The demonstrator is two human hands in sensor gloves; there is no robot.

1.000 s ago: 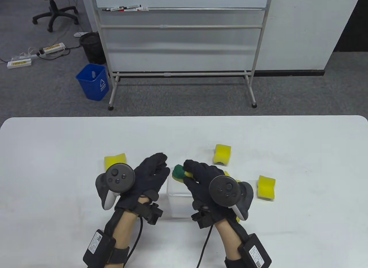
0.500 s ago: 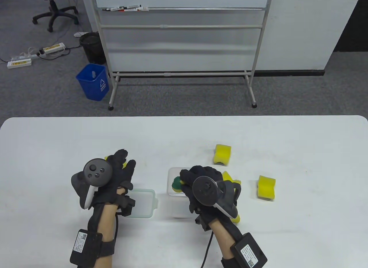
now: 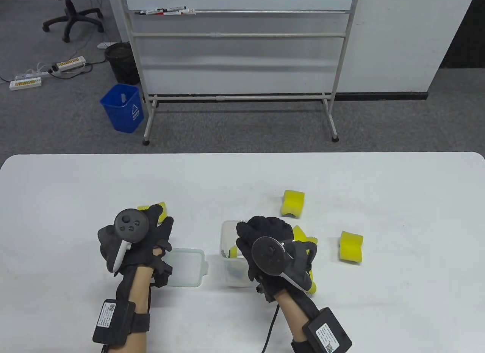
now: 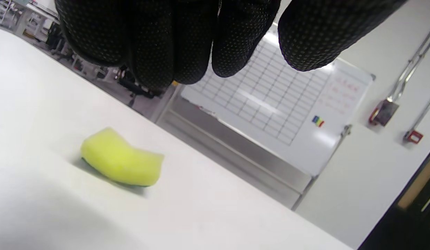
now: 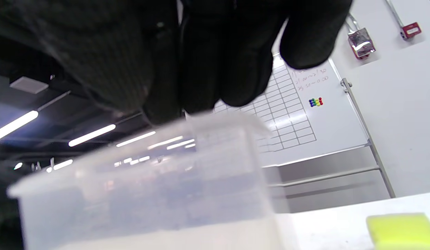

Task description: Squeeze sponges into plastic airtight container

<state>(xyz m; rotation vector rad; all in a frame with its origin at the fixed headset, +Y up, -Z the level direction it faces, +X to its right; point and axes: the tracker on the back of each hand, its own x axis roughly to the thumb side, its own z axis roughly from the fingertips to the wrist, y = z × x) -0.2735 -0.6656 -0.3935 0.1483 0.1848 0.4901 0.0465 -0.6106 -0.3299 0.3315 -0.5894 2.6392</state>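
On the left of the white table, we see a soft yellow sponge with a thin green scouring layer beneath; the left wrist view shows it bent into a gentle saddle shape, lying by itself on the smooth tabletop. Just in front of it hovers our left hand in its black dotted-knit glove, a round dark tracker strapped to its back. Its fingers hang loosely spread and hold nothing, clear of the sponge. Beside that wrist lies a translucent rectangular lid with rounded corners and a small tab, flat on the table.

Next comes the clear plastic container, a box with frosted walls and a thick rim. A bit of yellow sponge with a dark edge shows inside it. Our right hand is curled over its right half, fingers bent down into the opening, pressing on the sponge inside; how tightly they close we cannot tell, since the wrist view shows only dark fingers above the blurred rim.

Further right, a wedge of yellow sponge peeks from behind that hand, and another scrap shows under the wrist. A folded yellow sponge stands beyond, and one more sponge lies apart at far right.
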